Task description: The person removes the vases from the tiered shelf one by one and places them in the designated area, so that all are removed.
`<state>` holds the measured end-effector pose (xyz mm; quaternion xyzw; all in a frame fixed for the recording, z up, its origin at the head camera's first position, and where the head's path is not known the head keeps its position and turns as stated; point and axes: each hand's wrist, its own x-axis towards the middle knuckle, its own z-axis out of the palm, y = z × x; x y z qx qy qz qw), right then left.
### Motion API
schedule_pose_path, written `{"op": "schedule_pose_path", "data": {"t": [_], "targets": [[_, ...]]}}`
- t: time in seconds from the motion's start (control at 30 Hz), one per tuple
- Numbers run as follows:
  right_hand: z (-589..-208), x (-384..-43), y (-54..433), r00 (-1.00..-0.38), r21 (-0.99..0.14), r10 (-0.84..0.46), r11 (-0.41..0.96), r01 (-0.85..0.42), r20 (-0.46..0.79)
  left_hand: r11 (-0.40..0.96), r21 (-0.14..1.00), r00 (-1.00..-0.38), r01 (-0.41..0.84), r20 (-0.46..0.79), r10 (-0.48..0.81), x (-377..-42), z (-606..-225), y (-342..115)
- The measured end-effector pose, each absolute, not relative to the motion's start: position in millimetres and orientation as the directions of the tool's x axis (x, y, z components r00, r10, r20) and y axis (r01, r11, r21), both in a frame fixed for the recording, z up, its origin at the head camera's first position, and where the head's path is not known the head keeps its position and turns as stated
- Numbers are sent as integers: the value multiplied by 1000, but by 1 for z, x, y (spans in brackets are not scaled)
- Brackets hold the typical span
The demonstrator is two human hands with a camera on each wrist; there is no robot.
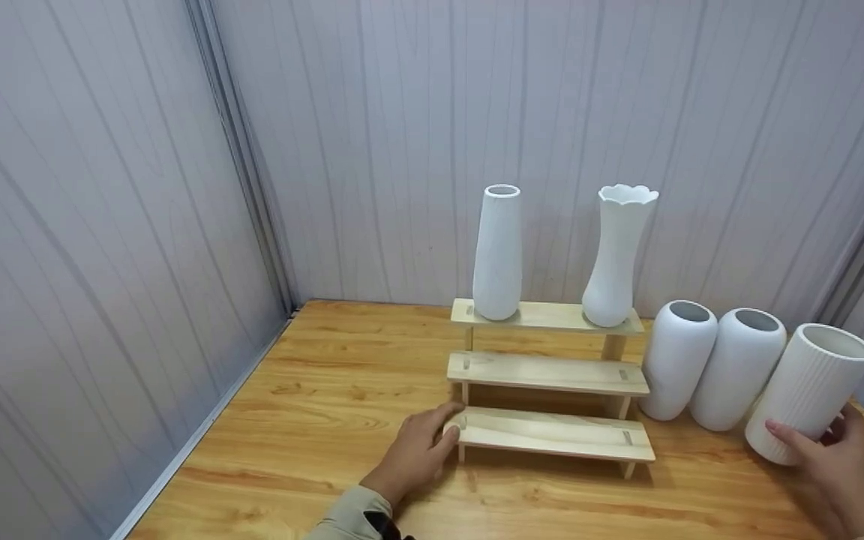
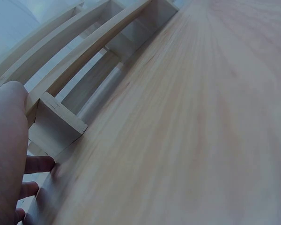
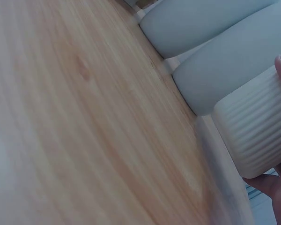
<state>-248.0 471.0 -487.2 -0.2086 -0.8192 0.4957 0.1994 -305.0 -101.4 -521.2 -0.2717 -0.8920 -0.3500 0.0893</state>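
My right hand (image 1: 841, 457) grips a white ribbed vase (image 1: 811, 390) low on its side, thumb in front and fingers behind. In the right wrist view, the ribbed vase (image 3: 255, 124) leans, its base close over the table. My left hand (image 1: 421, 450) holds the left end of a three-step wooden stand (image 1: 552, 435) at its lowest step. The left wrist view has the thumb against the step's edge and the other fingers past the leg (image 2: 56, 126). On the top step stand a slim tapered white vase (image 1: 499, 255) and a scalloped-rim white vase (image 1: 616, 262).
Two smooth, rounded white vases, a left one (image 1: 679, 360) and a right one (image 1: 739, 371), stand between the stand and the ribbed vase. The wooden table (image 1: 312, 405) meets a panelled wall (image 1: 402, 150) behind and another wall (image 1: 87, 247) at left.
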Motion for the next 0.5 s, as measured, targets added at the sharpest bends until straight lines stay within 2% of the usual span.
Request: {"op": "schedule_pose_path", "data": {"t": [0.2, 0.5], "targets": [[-488, -252, 476, -839, -881, 530, 447, 152, 124, 603, 606, -852, 518, 309, 422, -305, -523, -102], [-488, -262, 480, -830, -915, 554, 364, 173, 63, 604, 615, -859, 507, 301, 414, -305, -523, -101]]}}
